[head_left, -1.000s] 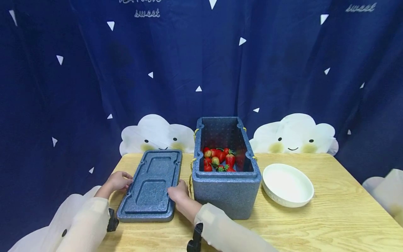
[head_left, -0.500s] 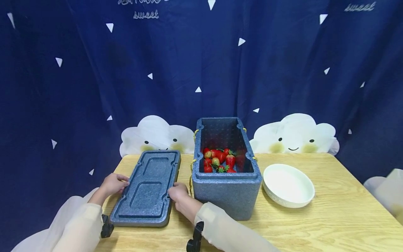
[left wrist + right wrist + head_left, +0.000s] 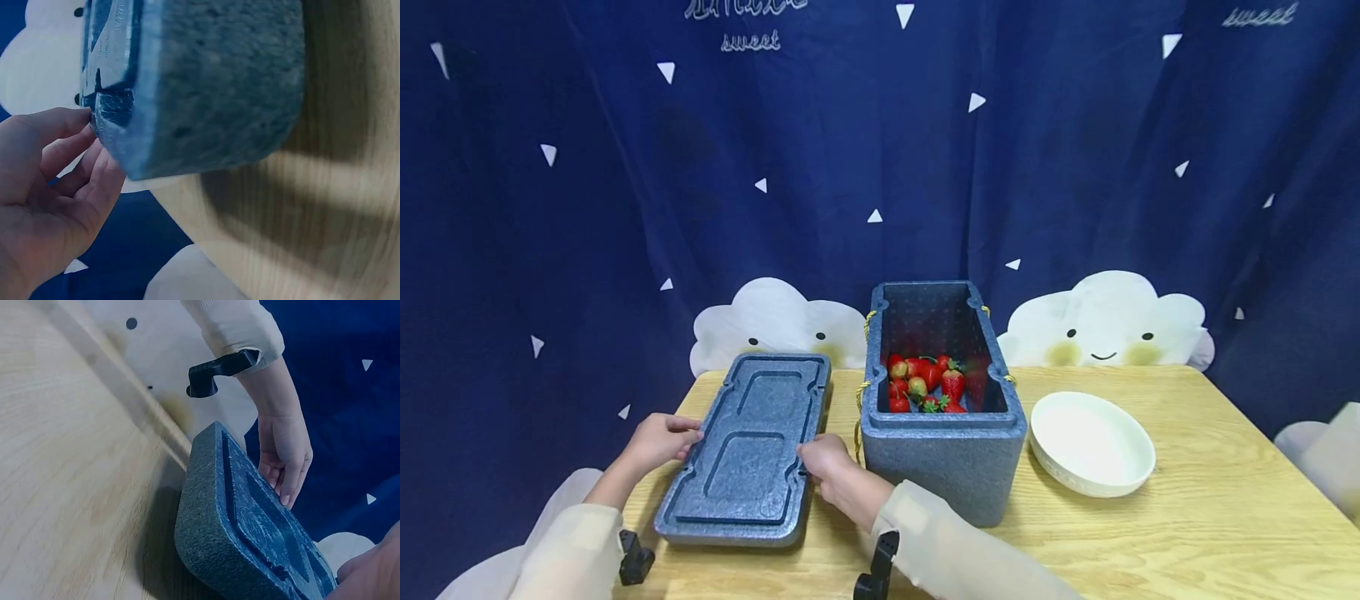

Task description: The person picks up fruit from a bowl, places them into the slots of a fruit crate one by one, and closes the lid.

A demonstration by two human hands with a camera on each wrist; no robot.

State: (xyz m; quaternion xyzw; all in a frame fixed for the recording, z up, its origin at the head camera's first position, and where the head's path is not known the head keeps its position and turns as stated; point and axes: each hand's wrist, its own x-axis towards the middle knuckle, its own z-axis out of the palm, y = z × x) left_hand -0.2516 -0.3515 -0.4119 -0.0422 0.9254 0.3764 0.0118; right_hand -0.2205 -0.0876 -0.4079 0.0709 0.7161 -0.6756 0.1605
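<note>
A dark blue-grey foam box lid [image 3: 741,467] lies between my hands on the left of the table, its recessed face up. My left hand [image 3: 657,442] pinches its left edge, thumb on top in the left wrist view. Along the opposite edge, my right hand [image 3: 831,465] grips with the thumb over the rim; its other fingers are mostly hidden. Shadows beside the lid [image 3: 228,81] on the wood suggest that it hangs a little above the table. To the right of the lid stands the matching foam box [image 3: 936,471], uncovered, with several strawberries [image 3: 952,383] and other red fruit inside.
A white round bowl [image 3: 1090,442] sits right of the box on the wooden table [image 3: 1217,500]. Yellow cords [image 3: 859,400] run along the box's sides. Behind the table hangs a navy curtain [image 3: 820,150] with white clouds.
Both hands keep hold of the lid, which has shifted left and slightly toward me. My left hand has moved left with it; my right hand has barely moved. The box and bowl stay put.
</note>
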